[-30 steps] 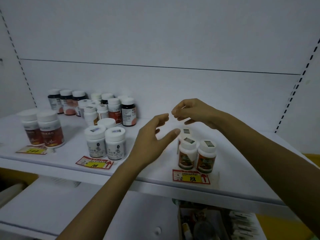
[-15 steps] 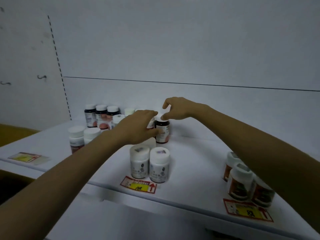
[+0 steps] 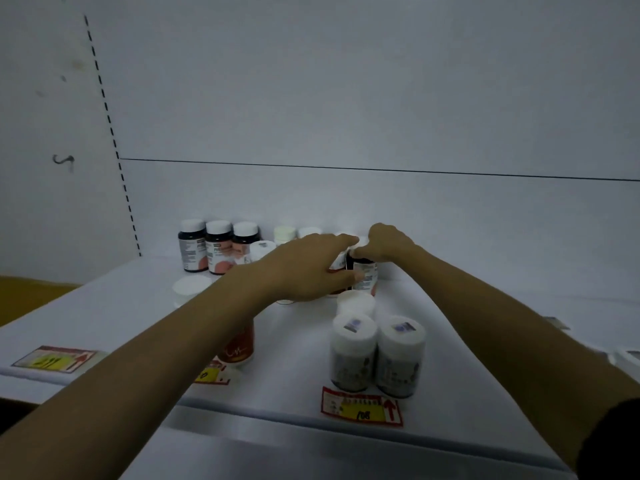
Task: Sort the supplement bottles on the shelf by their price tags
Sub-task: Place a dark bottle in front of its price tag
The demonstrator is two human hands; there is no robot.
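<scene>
Evidently, in the head view, the right hand (image 3: 388, 245) pinched the white cap of the dark bottle (image 3: 366, 277), while the left hand (image 3: 308, 268) curled round a half-hidden neighbouring bottle (image 3: 337, 268) at its nine o'clock. Both stood deep on the shelf (image 3: 294, 341), at twelve o'clock from the white pair (image 3: 353, 351). Lifting straight up, I judged, would spare the crowded cluster. The dark bottle looked upright and dark-bodied, with a pale label.

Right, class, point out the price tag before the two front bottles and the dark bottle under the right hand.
Price tag (image 3: 362, 411): head view, yellow centre.
Dark bottle (image 3: 370, 278): head view, white label.
</scene>
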